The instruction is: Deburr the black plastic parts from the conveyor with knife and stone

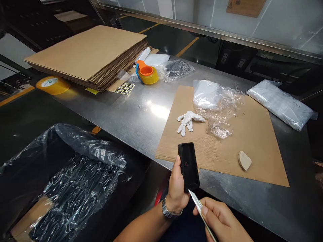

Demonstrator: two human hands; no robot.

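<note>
My left hand [176, 188] is closed around a black rectangular plastic case [188, 166], its hollow side facing me and a small reddish spot inside. In my right hand [218, 215] is a utility knife [199, 206], its blade pointing up and left. The blade tip is at the lower edge of the case; whether it touches cannot be told. Just beyond the case, a white glove [188, 121] lies on a cardboard sheet [262, 134]. A beige wedge-shaped block [244, 160] rests on the sheet's right part.
Clear plastic bags [207, 95] lie on the cardboard. A wrapped package [282, 104] sits at the right. Stacked cardboard [88, 53], a tape dispenser [146, 74], a tape roll [52, 84] and a sticker sheet [125, 88] occupy the metal table's left. A plastic-lined bin [75, 188] stands lower left.
</note>
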